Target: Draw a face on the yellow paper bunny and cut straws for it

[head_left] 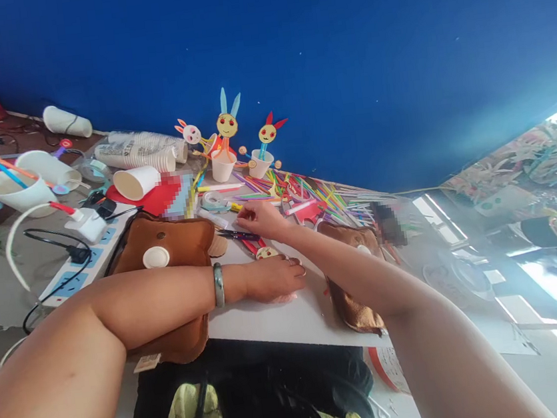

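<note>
My left hand (275, 278), with a bangle at the wrist and rings, rests low over the white table (271, 324). Its fingers are curled together around a paper rabbit face (266, 252) with red ears, partly covered by the hand. Farther back, my right hand (262, 219) has its fingertips pinched together; anything between them is too small to make out. Just below those fingertips lies a dark, slim tool (236, 234). A tape roll (214, 201) is behind it.
Brown plush pouches flank the hands, one at left (181, 237) and one at right (356, 294). Finished rabbit figures in paper cups (224, 168) stand by the blue wall. Colourful sticks (328, 203) are scattered at back right. A power strip (84, 265) with cords lies left.
</note>
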`<state>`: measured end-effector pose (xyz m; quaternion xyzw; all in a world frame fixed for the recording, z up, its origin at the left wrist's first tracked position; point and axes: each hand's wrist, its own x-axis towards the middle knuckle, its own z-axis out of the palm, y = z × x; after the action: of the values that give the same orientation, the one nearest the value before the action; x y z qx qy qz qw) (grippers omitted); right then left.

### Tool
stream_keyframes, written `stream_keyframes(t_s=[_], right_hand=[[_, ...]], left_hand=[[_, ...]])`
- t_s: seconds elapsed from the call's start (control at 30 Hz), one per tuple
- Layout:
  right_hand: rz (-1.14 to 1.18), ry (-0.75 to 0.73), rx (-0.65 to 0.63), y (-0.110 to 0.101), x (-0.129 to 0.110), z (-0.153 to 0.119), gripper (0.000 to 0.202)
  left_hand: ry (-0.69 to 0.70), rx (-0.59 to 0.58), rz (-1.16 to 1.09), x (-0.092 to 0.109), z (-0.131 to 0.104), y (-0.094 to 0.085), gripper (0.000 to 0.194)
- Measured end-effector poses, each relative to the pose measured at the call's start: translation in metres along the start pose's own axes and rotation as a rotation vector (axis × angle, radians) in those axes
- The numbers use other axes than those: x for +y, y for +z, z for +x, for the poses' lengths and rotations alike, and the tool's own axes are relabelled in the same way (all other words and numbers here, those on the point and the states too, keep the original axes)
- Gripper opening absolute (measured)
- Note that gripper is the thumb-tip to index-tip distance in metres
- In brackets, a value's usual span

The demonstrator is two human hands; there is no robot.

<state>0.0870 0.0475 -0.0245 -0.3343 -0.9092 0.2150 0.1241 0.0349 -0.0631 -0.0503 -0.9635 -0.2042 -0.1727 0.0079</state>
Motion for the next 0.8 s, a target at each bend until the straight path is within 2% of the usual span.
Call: stream_keyframes(t_s=[0.17, 0.37, 0.53, 0.63, 0.7, 0.8], right_hand=[[0.093, 0.053, 0.01, -0.017, 0.019, -0.042, 0.007], [0.114, 0.064, 0.039, -0.024, 0.038, -0.089, 0.008], [-0.004, 0.017, 0.096, -0.012, 0.041, -0.098, 0.018], [-0.099, 0.005, 0.088, -0.005, 0.038, -0.1, 0.022], [-0.152, 0.012, 0.073, -0.003, 0.035, -0.102, 0.023], [-0.215, 0.045, 0.027, -0.003, 0.031, -0.105, 0.024]], left_hand=[[0.163, -0.026, -0.079, 0.009, 0.002, -0.014, 0.015], [0.295, -0.009, -0.053, 0.033, -0.001, -0.027, 0.025], [0.442, 0.072, 0.009, 0.04, -0.001, -0.016, 0.03], [0.474, 0.055, 0.037, 0.045, 0.002, -0.009, 0.031], [0.48, 0.022, 0.051, 0.049, 0.005, -0.011, 0.033], [0.426, -0.063, 0.067, 0.047, 0.01, -0.025, 0.032]])
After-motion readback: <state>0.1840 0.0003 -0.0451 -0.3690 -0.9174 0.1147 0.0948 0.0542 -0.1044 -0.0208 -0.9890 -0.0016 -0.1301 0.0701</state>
